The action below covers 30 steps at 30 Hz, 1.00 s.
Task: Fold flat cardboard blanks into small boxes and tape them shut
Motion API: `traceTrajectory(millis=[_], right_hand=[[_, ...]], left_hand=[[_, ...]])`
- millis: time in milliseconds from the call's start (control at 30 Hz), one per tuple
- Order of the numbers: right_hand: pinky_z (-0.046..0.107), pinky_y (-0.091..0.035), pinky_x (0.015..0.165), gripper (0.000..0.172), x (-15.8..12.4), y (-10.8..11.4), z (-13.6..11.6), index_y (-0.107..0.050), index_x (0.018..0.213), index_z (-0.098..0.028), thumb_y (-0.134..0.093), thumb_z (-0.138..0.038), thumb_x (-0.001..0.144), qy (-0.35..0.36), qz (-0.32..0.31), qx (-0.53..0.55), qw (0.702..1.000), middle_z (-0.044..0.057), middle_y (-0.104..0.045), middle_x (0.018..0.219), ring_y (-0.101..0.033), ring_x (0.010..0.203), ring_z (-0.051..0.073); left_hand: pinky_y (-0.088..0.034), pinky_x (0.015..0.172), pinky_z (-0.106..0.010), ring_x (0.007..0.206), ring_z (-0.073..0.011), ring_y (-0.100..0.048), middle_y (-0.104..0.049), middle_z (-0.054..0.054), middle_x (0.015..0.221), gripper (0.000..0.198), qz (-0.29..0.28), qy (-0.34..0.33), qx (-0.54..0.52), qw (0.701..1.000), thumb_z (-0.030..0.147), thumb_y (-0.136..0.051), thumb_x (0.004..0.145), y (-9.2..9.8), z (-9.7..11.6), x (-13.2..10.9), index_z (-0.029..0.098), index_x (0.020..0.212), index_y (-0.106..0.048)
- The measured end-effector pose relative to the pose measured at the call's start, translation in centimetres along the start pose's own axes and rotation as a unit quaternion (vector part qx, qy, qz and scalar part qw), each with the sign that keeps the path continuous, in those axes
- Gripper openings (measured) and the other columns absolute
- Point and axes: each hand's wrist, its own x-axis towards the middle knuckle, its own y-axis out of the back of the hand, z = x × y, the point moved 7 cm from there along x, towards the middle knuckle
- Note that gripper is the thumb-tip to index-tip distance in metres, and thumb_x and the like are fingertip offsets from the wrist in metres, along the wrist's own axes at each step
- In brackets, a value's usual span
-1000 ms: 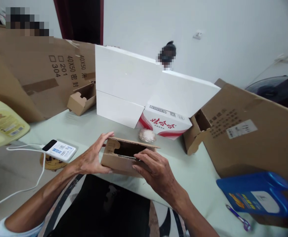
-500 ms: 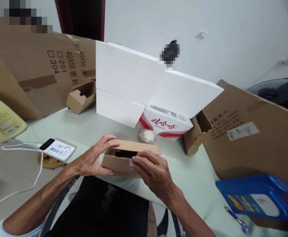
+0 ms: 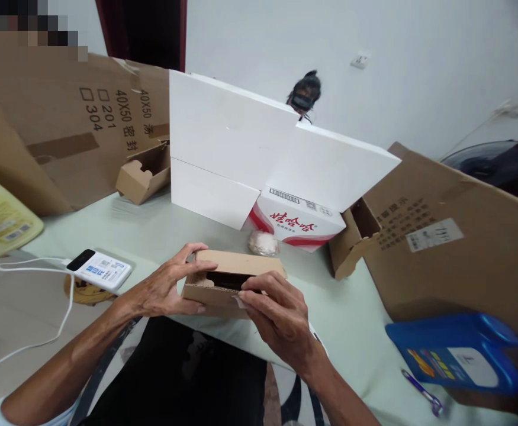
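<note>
A small brown cardboard box lies at the table's near edge, its lid flap raised and a dark gap showing inside. My left hand grips the box's left end, fingers on top and thumb along the front. At the right, my right hand has its fingers pinched at the front rim, against a small whitish piece that looks like tape or a label. What lies inside the box is too dark to make out. Just behind the box sits a clear-wrapped whitish bundle.
White panels and a red-and-white carton stand behind. Open small boxes flank them. A white power bank with a cable lies left, beyond it a yellow jug. Right are a blue bottle and purple pen.
My right fingers have lifted slightly at the rim, and more of the whitish piece shows. The gap under the flap looks a little wider. My left hand keeps its grip.
</note>
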Motion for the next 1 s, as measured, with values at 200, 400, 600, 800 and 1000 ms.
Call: traceTrajectory(millis=[200, 400, 600, 800, 1000], right_hand=[[0.037, -0.055, 0.077, 0.026, -1.1, -0.4, -0.4, -0.072, 0.110, -0.020, -0.066, 0.001, 0.095, 0.025, -0.007, -0.041, 0.999, 0.010, -0.078, 0.103, -0.065, 0.090, 0.022], [0.038, -0.059, 0.081, 0.026, -1.9, 1.2, -0.1, -0.072, 0.111, -0.022, -0.065, -0.001, 0.098, -0.049, 0.048, 0.066, 0.995, 0.009, -0.075, 0.104, -0.069, 0.093, 0.022], [0.036, -0.056, 0.081, 0.010, -2.8, 6.0, 7.0, -0.074, 0.097, -0.025, -0.070, -0.017, 0.102, -0.208, 0.147, 0.024, 0.967, 0.005, -0.075, 0.099, -0.071, 0.092, 0.021], [0.032, -0.054, 0.075, 0.018, -5.5, 3.6, 17.4, -0.070, 0.085, -0.023, -0.068, -0.033, 0.100, -0.276, 0.118, -0.004, 0.954, 0.002, -0.073, 0.087, -0.066, 0.081, 0.018], [0.035, -0.055, 0.077, 0.021, -8.3, -0.4, 24.4, -0.069, 0.085, -0.023, -0.066, -0.040, 0.096, -0.295, 0.114, -0.036, 0.948, 0.005, -0.072, 0.088, -0.065, 0.084, 0.022]], left_hand=[[-0.045, 0.127, -0.054, 0.158, -0.0383, -0.042, -0.029, -0.009, 0.175, 0.057, 0.042, 0.013, -0.031, 0.999, 0.059, -0.071, 0.101, -0.9, -0.3, -0.3, 0.038, 0.152, -0.064], [-0.041, 0.129, -0.054, 0.160, -0.0363, -0.040, -0.034, -0.009, 0.171, 0.046, 0.083, 0.035, -0.031, 0.995, 0.049, -0.069, 0.103, -0.8, -0.5, -0.4, 0.035, 0.147, -0.067], [-0.044, 0.128, -0.054, 0.159, -0.0355, -0.042, -0.033, -0.007, 0.175, 0.048, 0.050, 0.026, -0.029, 0.998, 0.038, -0.070, 0.102, -1.0, 0.3, -1.7, 0.039, 0.150, -0.064], [-0.051, 0.123, -0.049, 0.161, -0.0357, -0.041, -0.028, -0.006, 0.179, 0.058, 0.034, 0.022, -0.010, 0.999, 0.024, -0.071, 0.100, -2.3, 1.5, -4.0, 0.042, 0.154, -0.061], [-0.053, 0.121, -0.050, 0.161, -0.0353, -0.043, -0.027, -0.005, 0.181, 0.065, 0.039, -0.002, 0.035, 0.999, 0.023, -0.071, 0.098, -2.8, 1.5, -4.6, 0.044, 0.158, -0.057]])
